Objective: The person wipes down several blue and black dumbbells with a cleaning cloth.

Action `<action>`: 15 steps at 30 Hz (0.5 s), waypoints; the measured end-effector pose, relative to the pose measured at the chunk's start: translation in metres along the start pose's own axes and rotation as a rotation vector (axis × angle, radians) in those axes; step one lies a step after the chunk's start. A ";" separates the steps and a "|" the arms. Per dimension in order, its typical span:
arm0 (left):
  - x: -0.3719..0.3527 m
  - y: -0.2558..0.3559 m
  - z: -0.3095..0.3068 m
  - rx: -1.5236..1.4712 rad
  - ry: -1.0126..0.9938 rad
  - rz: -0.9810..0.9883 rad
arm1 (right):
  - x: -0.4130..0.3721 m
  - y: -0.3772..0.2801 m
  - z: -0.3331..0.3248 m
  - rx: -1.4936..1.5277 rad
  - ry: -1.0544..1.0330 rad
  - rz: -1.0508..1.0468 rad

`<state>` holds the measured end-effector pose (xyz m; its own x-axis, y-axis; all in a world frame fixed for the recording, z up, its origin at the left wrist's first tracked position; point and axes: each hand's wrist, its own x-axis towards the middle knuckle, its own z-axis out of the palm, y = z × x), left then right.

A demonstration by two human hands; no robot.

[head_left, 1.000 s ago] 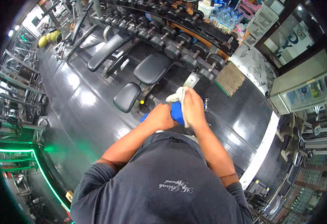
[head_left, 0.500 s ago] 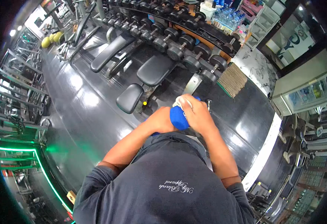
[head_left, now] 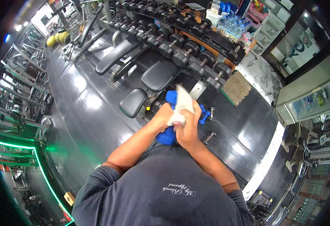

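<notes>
My left hand (head_left: 163, 117) grips a blue dumbbell (head_left: 167, 136), my right hand (head_left: 188, 130) a white cloth (head_left: 184, 102); my shirt (head_left: 161, 173) reads "My Blank Apparel".

A gym: dumbbells (head_left: 187, 52) line a long rack, with padded seats (head_left: 159, 75) before it and weight machines (head_left: 25, 75) beyond.
</notes>
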<state>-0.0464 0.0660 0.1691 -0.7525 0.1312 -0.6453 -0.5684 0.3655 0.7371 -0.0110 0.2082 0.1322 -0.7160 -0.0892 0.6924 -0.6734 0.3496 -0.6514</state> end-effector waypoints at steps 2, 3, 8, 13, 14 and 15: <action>0.024 -0.043 0.026 -0.521 -0.053 0.621 | 0.027 -0.021 -0.013 -0.271 -0.171 -0.084; 0.028 -0.043 0.030 -0.387 0.026 0.802 | 0.032 -0.026 -0.016 -0.332 -0.187 -0.077; 0.017 -0.015 0.018 0.427 0.264 0.948 | 0.055 -0.035 -0.026 -0.408 -0.165 -0.023; 0.000 -0.006 0.005 0.313 0.146 0.435 | 0.045 0.016 -0.030 0.049 0.103 0.052; -0.006 0.001 0.004 0.086 0.071 0.485 | 0.034 0.040 -0.019 0.301 0.171 0.159; -0.011 0.004 0.003 -0.050 0.009 0.458 | 0.023 0.049 -0.012 0.421 0.178 0.290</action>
<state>-0.0396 0.0694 0.1785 -0.9328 0.2608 -0.2488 -0.1912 0.2270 0.9549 -0.0582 0.2345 0.1200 -0.8659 0.1275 0.4837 -0.4943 -0.0704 -0.8664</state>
